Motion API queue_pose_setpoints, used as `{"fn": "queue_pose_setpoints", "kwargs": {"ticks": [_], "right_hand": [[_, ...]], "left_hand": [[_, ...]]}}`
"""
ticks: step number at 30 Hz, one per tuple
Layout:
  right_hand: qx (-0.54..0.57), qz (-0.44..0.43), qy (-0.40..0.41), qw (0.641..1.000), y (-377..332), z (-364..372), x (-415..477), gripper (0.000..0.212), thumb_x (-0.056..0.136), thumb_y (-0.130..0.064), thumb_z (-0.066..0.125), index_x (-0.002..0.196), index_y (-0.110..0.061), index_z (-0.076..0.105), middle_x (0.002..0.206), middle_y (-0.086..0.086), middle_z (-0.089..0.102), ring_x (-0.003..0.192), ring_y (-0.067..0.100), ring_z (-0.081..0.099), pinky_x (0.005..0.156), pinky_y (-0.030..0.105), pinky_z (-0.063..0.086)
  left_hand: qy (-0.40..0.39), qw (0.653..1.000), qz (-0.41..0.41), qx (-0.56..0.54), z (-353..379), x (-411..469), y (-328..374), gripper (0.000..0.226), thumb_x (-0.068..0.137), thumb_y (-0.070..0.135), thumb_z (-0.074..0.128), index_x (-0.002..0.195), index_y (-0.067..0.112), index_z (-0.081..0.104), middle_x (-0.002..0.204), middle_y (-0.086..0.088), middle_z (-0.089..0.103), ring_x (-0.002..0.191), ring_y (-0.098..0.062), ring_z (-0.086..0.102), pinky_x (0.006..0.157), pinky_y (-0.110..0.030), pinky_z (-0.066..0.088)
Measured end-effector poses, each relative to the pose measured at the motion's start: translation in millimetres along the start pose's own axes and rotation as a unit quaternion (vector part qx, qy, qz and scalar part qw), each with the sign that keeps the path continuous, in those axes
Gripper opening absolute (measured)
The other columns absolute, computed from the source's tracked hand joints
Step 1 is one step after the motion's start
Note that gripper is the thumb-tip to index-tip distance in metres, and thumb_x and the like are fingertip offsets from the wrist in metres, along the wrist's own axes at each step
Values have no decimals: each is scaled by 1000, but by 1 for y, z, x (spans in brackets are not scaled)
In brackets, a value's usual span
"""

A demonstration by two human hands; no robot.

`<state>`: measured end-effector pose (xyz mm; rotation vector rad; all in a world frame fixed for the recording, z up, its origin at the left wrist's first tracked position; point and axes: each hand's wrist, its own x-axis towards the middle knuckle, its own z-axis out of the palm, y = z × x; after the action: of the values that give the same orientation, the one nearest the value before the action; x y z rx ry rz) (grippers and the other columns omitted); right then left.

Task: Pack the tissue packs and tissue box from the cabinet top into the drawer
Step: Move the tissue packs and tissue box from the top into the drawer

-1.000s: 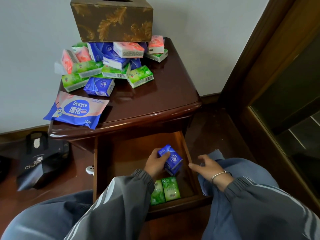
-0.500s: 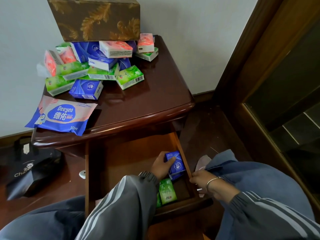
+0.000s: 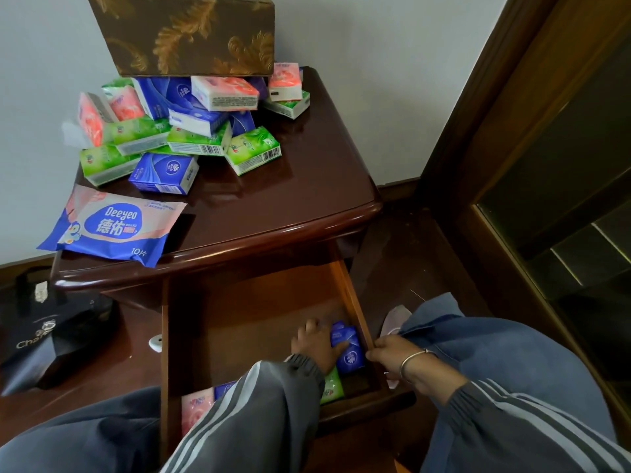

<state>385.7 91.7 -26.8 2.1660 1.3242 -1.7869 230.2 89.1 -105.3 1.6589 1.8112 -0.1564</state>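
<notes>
Packs: blue packs (image 3: 348, 349) at drawer (image 3: 351, 298) right wall; heap (image 3: 191, 131) under tissue box (image 3: 186, 32) on cabinet top (image 3: 290, 196).
Left hand (image 3: 316, 346): fingers closed over blue packs, pressing them down.
Right hand (image 3: 392, 358): curled at drawer rim, nothing held.
Handling: likely light, soft, slick wrap; pinch short sides.
Hidden: sleeve covers drawer front; box top cut off.
</notes>
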Motion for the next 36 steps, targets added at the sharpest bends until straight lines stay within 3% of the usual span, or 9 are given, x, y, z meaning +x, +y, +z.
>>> {"fn": "queue_pose_setpoints", "kwargs": {"ticks": [2, 8, 12, 15, 19, 26, 29, 33, 36], "right_hand": [[2, 0, 6, 1000, 0, 1, 0, 26, 91, -11, 51, 111, -1, 62, 103, 14, 63, 96, 25, 58, 78, 32, 48], [20, 15, -8, 1000, 1, 1, 5, 24, 90, -10, 49, 110, -2, 62, 85, 6, 59, 79, 18, 57, 72, 31, 50], [-4, 13, 1, 1000, 0, 2, 11, 21, 90, -13, 50, 107, -6, 61, 97, 9, 62, 89, 22, 59, 78, 32, 50], [-60, 9, 18, 998, -1, 4, 16, 27, 89, -18, 51, 111, -5, 59, 110, 14, 62, 102, 28, 60, 86, 35, 51], [-90, -11, 49, 995, -2, 8, 13, 31, 89, -25, 53, 114, -8, 58, 115, 14, 62, 104, 30, 59, 93, 37, 49], [-80, -114, 153, 978, -26, 11, -7, 33, 88, -13, 57, 120, -6, 57, 118, 15, 64, 109, 30, 60, 91, 33, 45], [-33, -236, 268, 934, -49, 7, -30, 33, 85, -4, 59, 118, -6, 61, 116, 15, 66, 105, 28, 62, 90, 32, 45], [-30, -432, 409, 803, -105, -7, -70, 26, 82, -2, 61, 107, -8, 65, 105, 9, 69, 99, 27, 63, 87, 38, 49], [-84, -488, 462, 736, -157, -20, -84, 27, 85, -12, 62, 111, -10, 61, 110, 8, 64, 105, 27, 57, 91, 37, 44]], "left_hand": [[7, 1000, 25, 13, -2, 0, -2, 62, 92, 56, 46, 145, 27, 34, 145, -5, 37, 127, -27, 43, 102, -39, 38], [-121, 987, 103, 28, 0, -7, 9, 44, 98, 42, 43, 137, 22, 47, 137, -7, 54, 122, -25, 52, 103, -39, 39], [-118, 985, 120, 47, -2, -9, 7, 44, 99, 44, 37, 137, 23, 47, 137, -6, 54, 122, -25, 52, 103, -40, 39], [-49, 991, 115, 41, -8, -15, 2, 39, 100, 41, 34, 132, 25, 51, 135, -4, 55, 121, -25, 50, 102, -40, 36], [36, 991, 101, -75, -41, -42, -10, 34, 98, 24, 42, 130, 21, 55, 131, -6, 57, 115, -24, 57, 95, -32, 46], [216, 941, 186, -183, -160, -139, -64, 21, 92, 6, 57, 107, 12, 69, 103, 3, 71, 99, -6, 64, 88, -9, 42], [314, 915, 160, -199, -205, -174, -100, 21, 90, 3, 58, 103, 15, 69, 95, 8, 70, 89, 3, 62, 82, -10, 46], [434, 878, 108, -172, -251, -186, -138, 20, 89, 0, 58, 103, 9, 68, 100, 3, 67, 87, -7, 61, 76, -1, 39], [471, 866, 82, -148, -278, -174, -151, 21, 88, -1, 57, 106, 6, 65, 103, -5, 63, 87, -12, 56, 72, -2, 35]]}}
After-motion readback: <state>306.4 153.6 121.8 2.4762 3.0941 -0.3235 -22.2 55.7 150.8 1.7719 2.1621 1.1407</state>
